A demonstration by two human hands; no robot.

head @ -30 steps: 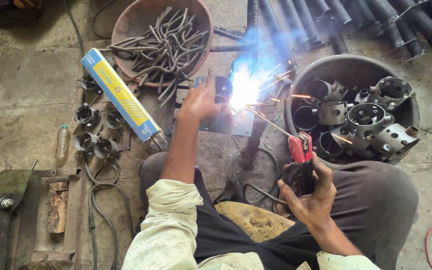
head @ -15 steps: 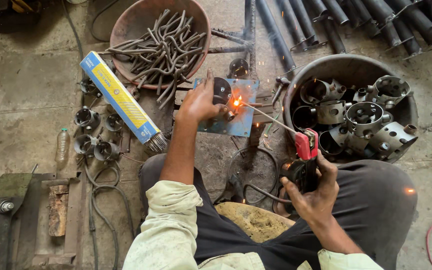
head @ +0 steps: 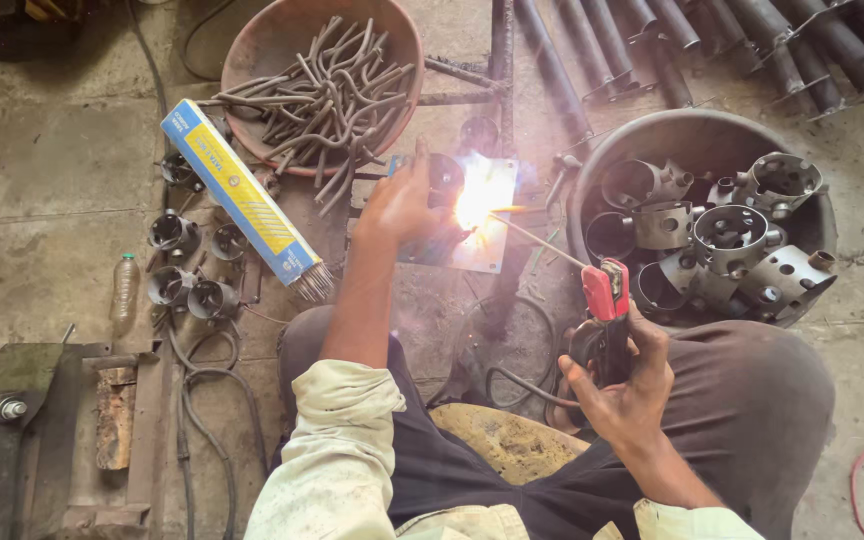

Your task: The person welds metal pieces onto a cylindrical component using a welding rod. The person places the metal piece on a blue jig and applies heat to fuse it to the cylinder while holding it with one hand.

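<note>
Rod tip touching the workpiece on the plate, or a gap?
Cannot tell. In the head view the welding rod runs from the red holder in the right hand into the arc glare, which hides its tip.

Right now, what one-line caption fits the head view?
Left hand steadies a metal plate while right hand strikes a bright arc.

The person wears a pale, cream-coloured shirt, its left sleeve (head: 337,450) rolled up above the elbow into a thick crumpled cuff, so the forearm is bare. The right sleeve (head: 692,522) shows only at the bottom edge — same pale cloth. Dark trousers (head: 752,410), brownish-grey and loose, cover both knees. Both the left hand (head: 402,205) and right hand (head: 622,385) are ungloved — no rings or watch visible.
</note>
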